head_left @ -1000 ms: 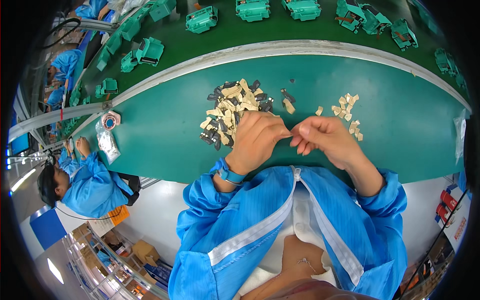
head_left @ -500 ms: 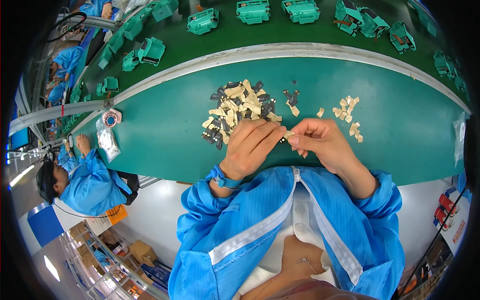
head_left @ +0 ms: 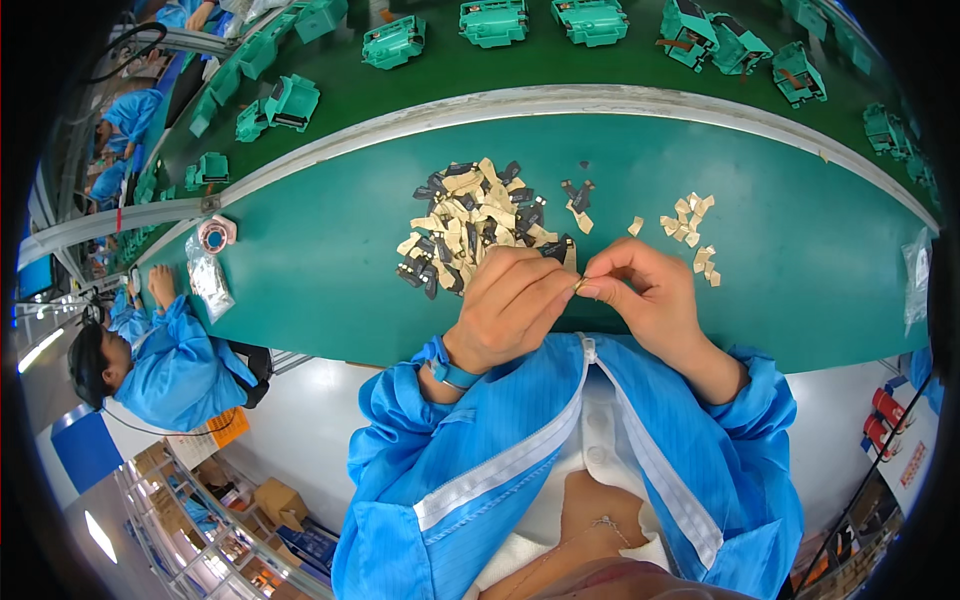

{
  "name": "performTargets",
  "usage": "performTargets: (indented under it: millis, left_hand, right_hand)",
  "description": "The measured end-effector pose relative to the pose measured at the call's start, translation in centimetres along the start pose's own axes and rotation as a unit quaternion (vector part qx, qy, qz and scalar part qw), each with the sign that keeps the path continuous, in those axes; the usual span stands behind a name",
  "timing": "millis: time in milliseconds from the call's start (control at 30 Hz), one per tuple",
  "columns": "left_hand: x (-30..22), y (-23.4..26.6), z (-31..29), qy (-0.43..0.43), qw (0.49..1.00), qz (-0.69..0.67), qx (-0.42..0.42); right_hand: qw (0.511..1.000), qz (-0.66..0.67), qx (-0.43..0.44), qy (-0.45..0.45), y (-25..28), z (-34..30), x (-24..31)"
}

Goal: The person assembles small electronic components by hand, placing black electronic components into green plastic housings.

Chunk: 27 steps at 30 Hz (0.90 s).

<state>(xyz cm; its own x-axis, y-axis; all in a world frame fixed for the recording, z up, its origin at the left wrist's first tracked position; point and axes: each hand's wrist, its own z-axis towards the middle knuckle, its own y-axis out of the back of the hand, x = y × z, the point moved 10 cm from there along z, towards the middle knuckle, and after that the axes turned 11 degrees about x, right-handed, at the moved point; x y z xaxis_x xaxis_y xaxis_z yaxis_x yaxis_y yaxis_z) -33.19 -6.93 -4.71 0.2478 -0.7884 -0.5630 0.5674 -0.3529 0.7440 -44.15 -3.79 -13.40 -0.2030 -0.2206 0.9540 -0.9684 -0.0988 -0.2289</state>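
Note:
My left hand (head_left: 515, 305) and my right hand (head_left: 645, 300) meet near the table's front edge, thumbs and forefingers closed in a pinch. Between their fingertips is a small beige flat piece (head_left: 580, 284), mostly covered by the fingers. Just beyond my left hand lies a heap of small beige-and-black flat pieces (head_left: 465, 215), some of it hidden by that hand. A few similar pieces (head_left: 578, 203) lie apart to the right of the heap. Farther right, beyond my right hand, are loose small beige pieces (head_left: 690, 220) and a single beige scrap (head_left: 636, 226).
Behind a pale rail (head_left: 560, 103), green fixtures (head_left: 493, 22) stand in a row on a dark green surface. At left on the table (head_left: 330, 260) are a tape roll (head_left: 215, 234) and a clear plastic bag (head_left: 208, 280). A person in blue (head_left: 185, 365) sits at the left.
My fingertips have come closer together around the small piece. Its beige face showed before; now only a thin part is visible. My right thumb and forefinger have moved slightly toward my left hand.

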Motion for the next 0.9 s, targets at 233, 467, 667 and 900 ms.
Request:
performTargets:
  millis: [233, 467, 667, 900]
  left_hand:
    - [0.4, -0.6, 1.1, 0.047, 0.989, -0.139, 0.028]
    - [1.4, -0.7, 0.9, 0.109, 0.980, -0.163, 0.017]
    - [0.6, -1.0, 1.8, 0.108, 0.981, -0.161, 0.020]
    - [2.0, -2.3, 1.3, 0.219, 0.936, -0.271, 0.057]
  right_hand:
    - [0.948, -0.210, -0.011, 0.241, 0.9, -1.1, 5.4]
    - [0.857, -0.346, -0.078, 0.373, 2.1, -4.5, 8.4]
    - [0.835, -0.449, -0.098, 0.302, 2.5, -3.9, 8.8]
    - [0.758, -0.496, -0.047, 0.421, 0.2, -4.1, 9.4]
